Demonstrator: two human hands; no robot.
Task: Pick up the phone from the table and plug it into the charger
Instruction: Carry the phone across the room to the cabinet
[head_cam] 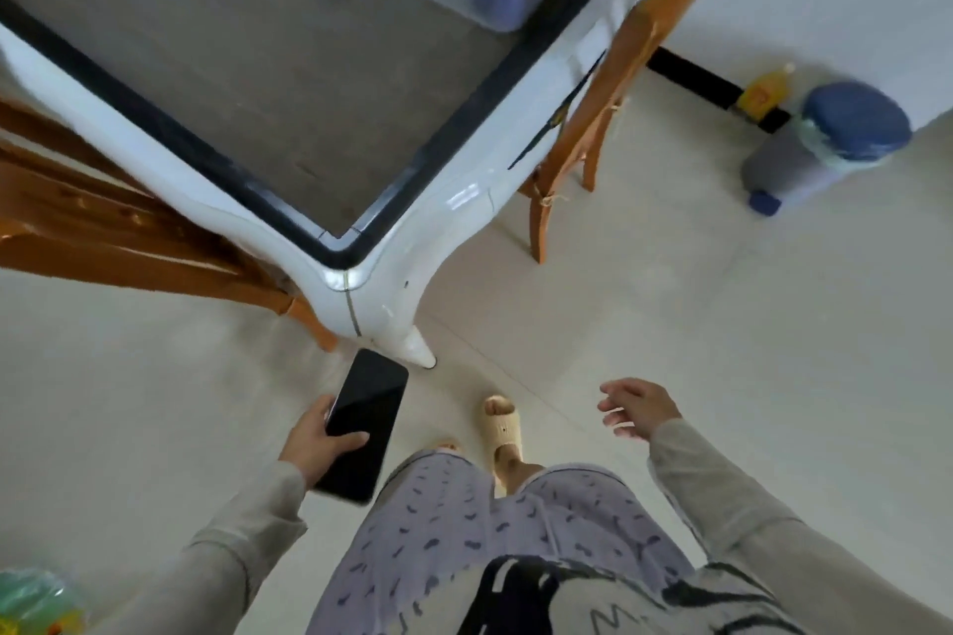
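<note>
- Already off the table (154,129), the phone (363,425) lies lengthwise in the left hand (314,443), dark screen up; the thumb presses across its face and the other fingers wrap its far edge from below, a carrying grip that probably suits walking better than plugging in.
- Beyond those fingertips the phone's top end points at the white table leg (412,351), near it but apart.
- Out to the side, the right hand (639,407) hangs empty, fingers loosely spread and slightly curled, likely kept free for a charger plug.
- No charger or cable can be made out, so the plugging step seems not yet begun.
- Ahead of both hands, the table corner and wooden chairs (593,119) on either side narrow the path; a lidded bin (830,144) stands well beyond the right fingers by the wall.
- Below, a slippered foot (503,428) is stepping forward between the hands.
</note>
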